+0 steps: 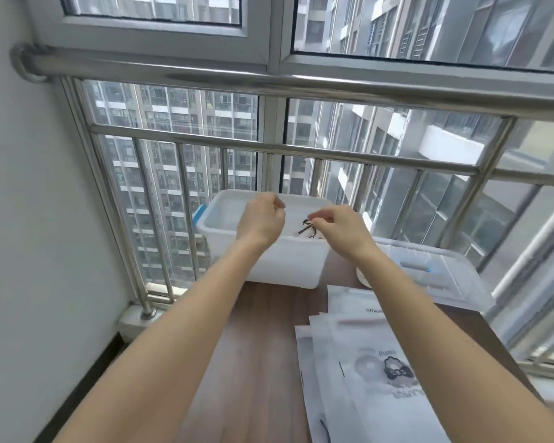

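Both hands hung over the white bin (pixel 288 260), which stood at the far end of the wooden worktop (pixel 256 346), close to the steel railing (pixel 301 148). The right hand (pixel 341 230) pinched a small dark knotted cord (pixel 307 227) between thumb and fingertips, just above the bin's open top, towards its right end. The left hand (pixel 263 219) hovered over the bin's middle with fingers curled in; whether they held anything I could not tell. A blue clip (pixel 201 214) sat on the bin's left end. Right of the bin lay a clear lid (pixel 445 273). In front of the bin, white pouches (pixel 365 362) lay fanned, printed with a bow-tied cartoon figure (pixel 397 370); their lettering ran upside down, too blurred to read
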### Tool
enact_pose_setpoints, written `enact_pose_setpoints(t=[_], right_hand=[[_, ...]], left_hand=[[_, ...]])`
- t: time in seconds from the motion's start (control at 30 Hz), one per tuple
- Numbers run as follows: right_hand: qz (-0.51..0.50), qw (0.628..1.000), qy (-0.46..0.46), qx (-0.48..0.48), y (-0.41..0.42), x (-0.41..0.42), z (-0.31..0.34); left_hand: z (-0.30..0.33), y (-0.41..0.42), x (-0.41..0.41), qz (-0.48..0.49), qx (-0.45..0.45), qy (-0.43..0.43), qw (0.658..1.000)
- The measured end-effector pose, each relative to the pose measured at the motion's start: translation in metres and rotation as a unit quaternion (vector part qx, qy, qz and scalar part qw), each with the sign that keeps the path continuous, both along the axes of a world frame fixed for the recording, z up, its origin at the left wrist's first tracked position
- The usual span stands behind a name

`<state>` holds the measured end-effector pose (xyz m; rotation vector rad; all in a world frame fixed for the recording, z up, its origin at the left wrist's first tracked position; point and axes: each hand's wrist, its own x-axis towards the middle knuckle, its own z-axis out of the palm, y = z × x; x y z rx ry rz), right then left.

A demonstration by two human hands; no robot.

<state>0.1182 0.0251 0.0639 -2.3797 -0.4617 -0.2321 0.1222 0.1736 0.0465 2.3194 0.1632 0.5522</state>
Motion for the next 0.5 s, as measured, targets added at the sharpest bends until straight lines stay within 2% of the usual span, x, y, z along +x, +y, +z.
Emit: enact_pose_setpoints(t=[0.13,0.23,0.37,0.5], right_hand=[[-0.016,0.998,-0.024,0.061,-0.042,-0.062,-0.008],[-0.025,0.999,-0.009,0.036,-0.074,-0.105,-0.024],[-0.027,0.998,0.056,-0.019,-0.114,-0.145,-0.055],[-0.038,0.988,0.126,-0.077,-0.145,-0.172,-0.080]], left_hand=[[-0.008,-0.036,-0.065,-0.027,-0.049,-0.013,0.998],[-0.023,-0.063,-0.107,-0.068,-0.042,0.018,0.997],[-0.042,-0.094,-0.154,-0.152,-0.032,0.068,0.986],[-0.064,-0.124,-0.190,-0.262,0.029,0.144,0.954]])
